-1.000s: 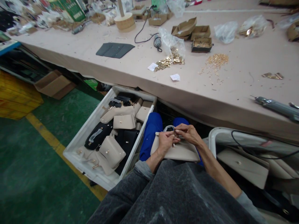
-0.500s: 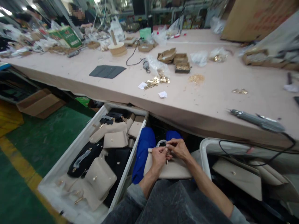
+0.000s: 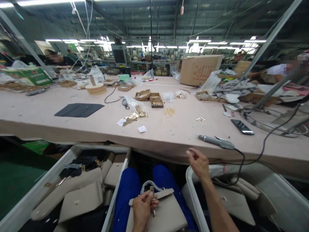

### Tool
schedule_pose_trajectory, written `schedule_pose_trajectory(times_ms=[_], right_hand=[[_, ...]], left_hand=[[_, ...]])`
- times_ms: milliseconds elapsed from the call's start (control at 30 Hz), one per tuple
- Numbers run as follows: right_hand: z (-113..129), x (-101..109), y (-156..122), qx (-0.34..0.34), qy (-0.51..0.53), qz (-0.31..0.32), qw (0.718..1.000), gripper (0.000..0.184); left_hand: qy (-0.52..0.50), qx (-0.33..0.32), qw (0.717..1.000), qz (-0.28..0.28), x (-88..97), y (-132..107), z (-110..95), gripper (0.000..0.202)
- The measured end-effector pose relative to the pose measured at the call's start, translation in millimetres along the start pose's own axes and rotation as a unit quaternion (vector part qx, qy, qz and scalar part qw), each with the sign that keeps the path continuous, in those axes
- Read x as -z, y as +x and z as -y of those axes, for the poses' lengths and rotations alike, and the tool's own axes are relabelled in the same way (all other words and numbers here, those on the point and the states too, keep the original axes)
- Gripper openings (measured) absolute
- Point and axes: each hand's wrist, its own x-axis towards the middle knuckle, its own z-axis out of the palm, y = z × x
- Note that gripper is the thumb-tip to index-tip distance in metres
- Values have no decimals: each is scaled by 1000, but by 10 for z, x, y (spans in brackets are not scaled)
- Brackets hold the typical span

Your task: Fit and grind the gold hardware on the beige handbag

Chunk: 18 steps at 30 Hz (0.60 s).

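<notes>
A beige handbag (image 3: pixel 166 211) rests on my lap, its clear-wrapped handle (image 3: pixel 151 183) standing up at the top. My left hand (image 3: pixel 143 206) is at its flap, thumb and fingers pinching a narrow beige strap with metal hardware (image 3: pixel 152 190). The fingers hide part of that strap. My right hand (image 3: pixel 199 162) is off the bag, raised at the table's front edge with loosely bent fingers, and I see nothing in it. Close by on the tabletop lies a grey electric screwdriver (image 3: pixel 216 141), apart from the hand.
White bins with beige and black bags flank my legs, left (image 3: pixel 118 187) and right (image 3: pixel 193 190). On the table (image 3: pixel 169 145) are gold fittings (image 3: pixel 130 119), small gold pieces (image 3: pixel 169 112), a black panel (image 3: pixel 79 110) and a phone (image 3: pixel 242 127). The screwdriver's cord (image 3: pixel 243 158) hangs near the right bin.
My right hand has left the bag and moved up and right toward the screwdriver. The left hand stays on the bag's strap. The view has tilted up and turned right.
</notes>
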Motion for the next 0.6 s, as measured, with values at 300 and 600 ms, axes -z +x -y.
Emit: schedule_pose_trajectory(times_ms=[300, 600], right_hand=[[-350, 914, 1358, -139, -307, -144, 930, 69], [-202, 730, 1970, -220, -298, -172, 913, 99]], left_hand=[[6, 0, 1000, 17, 1, 18, 26, 65], [9, 1, 1000, 17, 17, 7, 26, 68]])
